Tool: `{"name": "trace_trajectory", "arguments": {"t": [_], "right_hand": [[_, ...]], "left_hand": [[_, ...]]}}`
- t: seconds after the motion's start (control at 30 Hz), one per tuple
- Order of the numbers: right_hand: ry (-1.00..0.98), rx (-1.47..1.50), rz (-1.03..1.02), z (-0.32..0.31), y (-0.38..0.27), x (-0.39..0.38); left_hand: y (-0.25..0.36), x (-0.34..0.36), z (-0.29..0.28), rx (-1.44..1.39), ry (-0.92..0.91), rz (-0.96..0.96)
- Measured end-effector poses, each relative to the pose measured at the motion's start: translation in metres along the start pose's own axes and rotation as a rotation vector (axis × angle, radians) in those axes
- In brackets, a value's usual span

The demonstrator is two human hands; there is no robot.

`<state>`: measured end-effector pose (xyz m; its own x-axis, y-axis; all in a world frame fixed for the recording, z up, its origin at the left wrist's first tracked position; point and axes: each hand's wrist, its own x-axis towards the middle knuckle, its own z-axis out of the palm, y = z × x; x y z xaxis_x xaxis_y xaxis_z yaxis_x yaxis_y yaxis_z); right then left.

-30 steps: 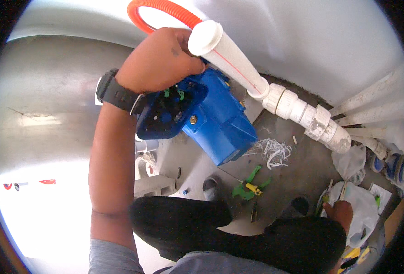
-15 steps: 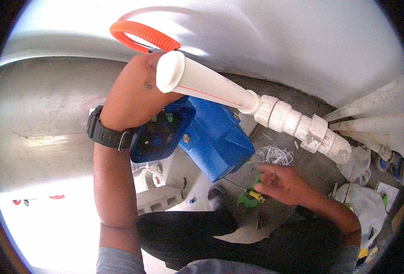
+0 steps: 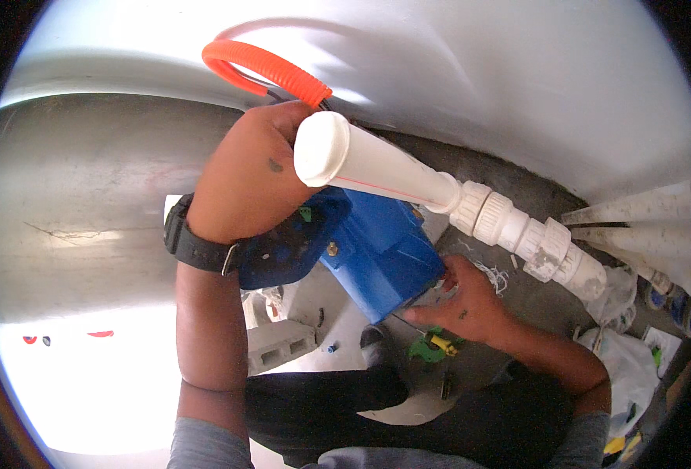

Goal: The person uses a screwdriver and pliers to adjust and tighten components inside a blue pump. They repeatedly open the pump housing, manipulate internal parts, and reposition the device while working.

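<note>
A blue motor-like housing (image 3: 384, 262) sits below a white plastic pipe (image 3: 392, 168) with a capped end. On its left is an open box (image 3: 283, 254), dark inside with a bit of green. My left hand (image 3: 259, 168), with a black watch on the wrist, reaches over this box to the pipe's capped end. Its fingers are hidden behind the pipe, near the end of an orange corrugated conduit (image 3: 271, 66) with dark wires coming out. My right hand (image 3: 474, 309) grips the housing's lower right end, thumb below and fingers at the corner.
White threaded couplings (image 3: 509, 223) continue the pipe to the right. Green and yellow tools (image 3: 431, 344) and white string (image 3: 494, 273) lie on the floor. A hollow block (image 3: 283, 344) stands at lower left, plastic bags (image 3: 623, 375) at right. A large metal cylinder (image 3: 103, 211) fills the left.
My right hand has moved up and left from above the tools to the blue housing's end. My left hand stays by the pipe; the whole view has shifted slightly.
</note>
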<state>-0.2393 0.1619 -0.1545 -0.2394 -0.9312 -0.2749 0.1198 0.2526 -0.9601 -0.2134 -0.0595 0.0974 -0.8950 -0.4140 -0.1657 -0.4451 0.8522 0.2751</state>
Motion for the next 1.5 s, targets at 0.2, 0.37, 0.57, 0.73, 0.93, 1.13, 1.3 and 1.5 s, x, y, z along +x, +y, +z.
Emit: {"name": "trace_trajectory", "arguments": {"t": [0.2, 0.37, 0.57, 0.73, 0.93, 1.13, 1.3, 1.5], "right_hand": [[-0.063, 0.011, 0.055, -0.004, -0.003, 0.007], [-0.099, -0.012, 0.061, -0.007, -0.006, 0.007], [-0.112, -0.108, 0.035, -0.011, -0.006, 0.006], [-0.004, -0.163, -0.113, -0.003, 0.004, -0.005], [-0.244, -0.369, 0.093, -0.025, 0.057, -0.049], [-0.513, -0.81, 0.257, -0.057, 0.107, -0.09], [-0.403, -0.745, 0.083, -0.028, 0.122, -0.097], [-0.797, -0.772, -0.076, 0.054, 0.165, -0.079]], "left_hand": [[-0.001, 0.001, 0.001, -0.077, -0.006, -0.012], [0.001, 0.0, 0.002, -0.106, -0.02, -0.03], [0.0, -0.005, 0.002, 0.159, 0.043, 0.065], [-0.014, -0.003, 0.003, 0.022, 0.007, 0.027], [-0.019, -0.006, 0.003, 0.19, -0.015, -0.088], [-0.018, -0.064, -0.007, 0.086, -0.041, -0.126], [-0.011, -0.132, -0.018, 0.128, 0.052, 0.129], [-0.007, -0.181, 0.003, 0.2, 0.059, 0.346]]}}
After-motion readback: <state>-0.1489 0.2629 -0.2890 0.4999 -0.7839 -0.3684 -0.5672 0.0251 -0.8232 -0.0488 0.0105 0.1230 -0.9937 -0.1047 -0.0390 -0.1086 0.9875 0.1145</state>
